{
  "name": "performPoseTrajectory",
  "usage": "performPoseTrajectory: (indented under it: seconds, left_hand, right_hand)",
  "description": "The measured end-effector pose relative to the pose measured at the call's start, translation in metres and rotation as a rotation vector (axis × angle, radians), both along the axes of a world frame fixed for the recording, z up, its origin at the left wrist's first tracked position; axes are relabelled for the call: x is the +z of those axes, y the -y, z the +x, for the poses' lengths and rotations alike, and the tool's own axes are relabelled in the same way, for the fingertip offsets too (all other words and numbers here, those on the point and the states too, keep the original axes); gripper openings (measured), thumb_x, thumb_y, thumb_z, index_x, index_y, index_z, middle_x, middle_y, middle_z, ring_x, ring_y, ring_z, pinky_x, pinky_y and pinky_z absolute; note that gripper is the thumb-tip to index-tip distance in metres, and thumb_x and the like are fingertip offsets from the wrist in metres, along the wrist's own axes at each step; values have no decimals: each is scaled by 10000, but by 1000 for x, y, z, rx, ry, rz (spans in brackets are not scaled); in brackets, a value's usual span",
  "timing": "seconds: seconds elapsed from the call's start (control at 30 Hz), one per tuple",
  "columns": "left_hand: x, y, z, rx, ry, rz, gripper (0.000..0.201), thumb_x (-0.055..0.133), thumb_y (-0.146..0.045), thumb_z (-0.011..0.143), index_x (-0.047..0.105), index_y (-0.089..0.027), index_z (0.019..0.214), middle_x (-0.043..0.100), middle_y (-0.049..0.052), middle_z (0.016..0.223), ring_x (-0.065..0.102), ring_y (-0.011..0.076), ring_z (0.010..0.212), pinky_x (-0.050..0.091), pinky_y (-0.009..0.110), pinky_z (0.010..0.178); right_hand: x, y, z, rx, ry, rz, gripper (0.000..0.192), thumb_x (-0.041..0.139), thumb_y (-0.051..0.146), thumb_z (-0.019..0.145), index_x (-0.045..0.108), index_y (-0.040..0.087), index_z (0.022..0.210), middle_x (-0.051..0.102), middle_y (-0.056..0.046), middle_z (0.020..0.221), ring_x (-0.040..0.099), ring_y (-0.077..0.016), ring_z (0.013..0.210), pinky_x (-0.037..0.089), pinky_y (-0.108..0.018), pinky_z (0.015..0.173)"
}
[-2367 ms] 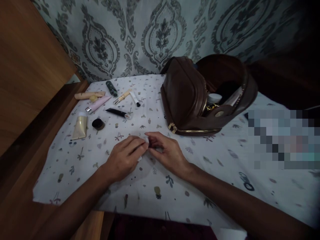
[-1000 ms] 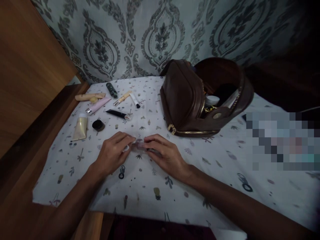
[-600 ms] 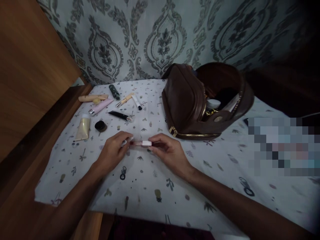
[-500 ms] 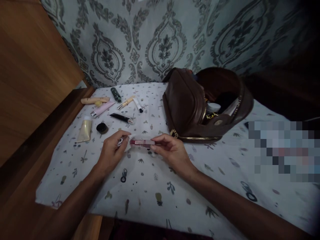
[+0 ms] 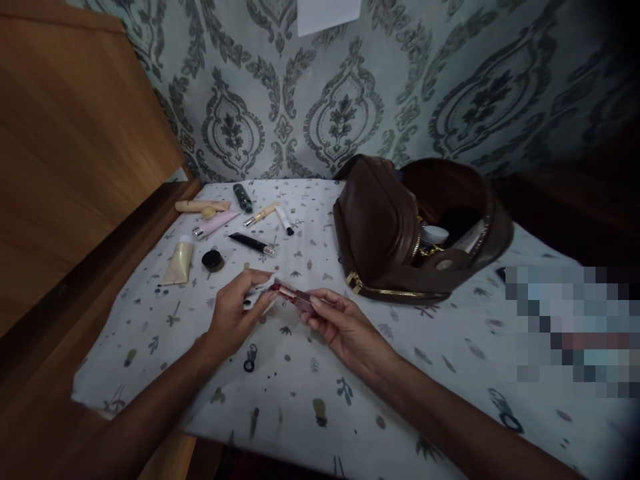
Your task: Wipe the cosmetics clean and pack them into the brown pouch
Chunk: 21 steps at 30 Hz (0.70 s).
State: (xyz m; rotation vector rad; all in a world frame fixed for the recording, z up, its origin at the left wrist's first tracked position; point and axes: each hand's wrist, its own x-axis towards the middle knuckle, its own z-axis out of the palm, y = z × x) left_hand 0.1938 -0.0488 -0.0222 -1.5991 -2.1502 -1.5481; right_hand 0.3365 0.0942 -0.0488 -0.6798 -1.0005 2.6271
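Observation:
My right hand pinches the cap end of a lip gloss tube, a slim clear tube with a dark red end, tilted down to the right. A crumpled white wipe is in my left hand, its thumb and index finger closed round it. The wipe touches the tube's left end, and that end is partly covered by it. Both hands are just above the patterned white cloth, near its middle.
An unzipped brown bag stands behind on the right, a white round lid inside. At back left lie a black tube, a small black jar, a cream tube, a pink tube and a dark green bottle.
The lip gloss tube has gone from nearly level to tilted, its right end lower. My right hand has turned to show more of its fingers. The view has shifted slightly.

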Motion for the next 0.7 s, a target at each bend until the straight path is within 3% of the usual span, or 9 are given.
performPoseTrajectory:
  seconds: [0.13,0.3,0.4,0.5,0.6,0.7]
  left_hand:
    - [2,-4,3,26,277,-106,144,654,-339,872,617,-200,880,655,-11,786,596,139,711,468,259,666]
    - [-4,-12,11,-121,496,-204,203,665,-379,840,597,-190,809,644,-7,734,580,146,700,464,267,672]
    - [-8,-14,16,-196,479,-252,204,649,-380,856,604,-186,815,651,0,771,597,151,752,477,265,712]
    - [-9,-15,19,-209,428,-259,191,634,-372,866,617,-186,830,652,5,799,606,159,777,489,269,718]
    - [-5,-13,18,-157,387,-265,168,618,-354,880,632,-186,872,671,13,827,615,164,773,493,274,697]
    - [1,-10,17,-92,331,-200,156,589,-322,906,650,-186,954,695,36,916,641,183,864,516,295,752]
  right_hand:
    - [4,1,1,-47,-93,107,348,923,261,578,745,206,871,711,22,786,652,-71,648,537,-153,604]
    - [3,-2,1,-90,-121,350,358,902,306,611,736,208,913,718,-4,807,644,-116,688,526,-218,611]
    - [4,-4,3,-83,-115,545,307,851,379,689,702,187,876,665,11,720,589,-98,599,480,-213,552]
    - [5,-4,6,-46,-129,669,273,761,418,794,620,198,871,644,13,763,558,-87,549,462,-215,509]
    - [4,-2,9,-39,-124,803,238,687,415,853,590,221,952,637,-1,832,553,-104,578,480,-231,517]
    - [1,0,11,-75,-101,1050,221,674,352,856,630,228,1033,640,-15,836,555,-130,641,476,-247,557]
